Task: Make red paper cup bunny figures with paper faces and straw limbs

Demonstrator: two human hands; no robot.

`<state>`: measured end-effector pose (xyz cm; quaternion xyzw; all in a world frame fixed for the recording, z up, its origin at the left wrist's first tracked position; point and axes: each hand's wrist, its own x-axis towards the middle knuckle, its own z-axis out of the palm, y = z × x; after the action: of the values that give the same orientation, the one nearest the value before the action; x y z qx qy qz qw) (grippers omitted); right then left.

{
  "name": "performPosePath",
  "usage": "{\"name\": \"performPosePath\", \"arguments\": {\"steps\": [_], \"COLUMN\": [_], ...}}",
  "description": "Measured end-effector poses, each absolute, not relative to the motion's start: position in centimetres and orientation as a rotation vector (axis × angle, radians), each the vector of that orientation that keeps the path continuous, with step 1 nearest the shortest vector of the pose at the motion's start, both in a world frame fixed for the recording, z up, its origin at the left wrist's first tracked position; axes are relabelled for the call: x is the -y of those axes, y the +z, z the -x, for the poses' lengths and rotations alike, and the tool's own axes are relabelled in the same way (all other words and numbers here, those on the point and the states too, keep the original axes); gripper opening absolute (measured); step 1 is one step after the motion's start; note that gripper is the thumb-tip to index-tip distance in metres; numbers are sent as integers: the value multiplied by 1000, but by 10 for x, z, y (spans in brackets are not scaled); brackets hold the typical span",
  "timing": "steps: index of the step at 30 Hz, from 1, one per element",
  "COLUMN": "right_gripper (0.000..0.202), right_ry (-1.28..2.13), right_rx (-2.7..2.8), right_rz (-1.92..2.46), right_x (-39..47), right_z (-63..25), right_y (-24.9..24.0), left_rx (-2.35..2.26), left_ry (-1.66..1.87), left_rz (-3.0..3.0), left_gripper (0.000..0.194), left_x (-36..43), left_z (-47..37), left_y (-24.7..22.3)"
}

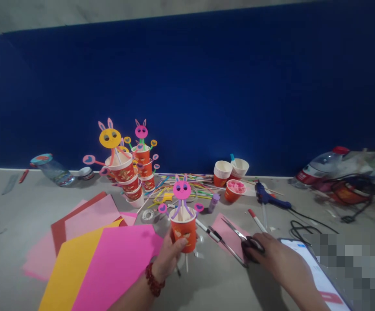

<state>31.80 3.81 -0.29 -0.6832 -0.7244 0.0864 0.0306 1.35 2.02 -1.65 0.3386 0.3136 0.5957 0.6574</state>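
Observation:
My left hand (167, 255) is wrapped round a red paper cup (184, 233) with a white rim, held upright. Out of the cup rises a pink paper rabbit head (182, 189) on a stick, with purple strip arms that end in pink discs with hearts. Further right, my right hand (280, 261) is closed on the dark handles of a pair of scissors (234, 227), whose blades point away to the left. Under the blades lies a piece of pink paper (228, 229). Two pens (221, 239) lie between the cup and the scissors.
Finished-looking rabbit cups (122, 166) stand stacked at the back left. Coloured sheets (116, 263) cover the left front. Behind are sticks (174, 185), spare cups (222, 170) and a cup of pink scraps (236, 188). A blue glue gun (271, 198), its cord and a phone (310, 268) lie right.

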Motion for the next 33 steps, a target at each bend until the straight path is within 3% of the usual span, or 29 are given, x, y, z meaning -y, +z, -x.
{"name": "performPosePath", "arguments": {"steps": [3, 9, 14, 21, 27, 33], "right_gripper": [29, 48, 68, 37, 43, 45], "right_ry": [423, 1042, 1153, 1426, 1568, 1433], "right_rx": [2109, 1884, 1778, 1507, 1274, 1294], "right_rz": [1929, 1352, 1237, 1164, 922, 909], "right_x": [-35, -34, -25, -16, -16, -12], "right_z": [-293, -222, -190, -164, -150, -146], "right_y": [11, 23, 11, -16, -39, -41], "left_rx": [-698, -741, -770, -962, -1034, -931], "left_ry": [1330, 1288, 1329, 1406, 1407, 1358], "left_rz": [-785, -813, -799, -865, -926, -977], "left_gripper": [55, 53, 52, 53, 59, 55], "left_x": [-19, -14, -16, -18, -14, -12], "left_z": [-14, -16, -14, -10, -15, -16], "left_y": [-19, -25, -27, -33, -24, -24]}}
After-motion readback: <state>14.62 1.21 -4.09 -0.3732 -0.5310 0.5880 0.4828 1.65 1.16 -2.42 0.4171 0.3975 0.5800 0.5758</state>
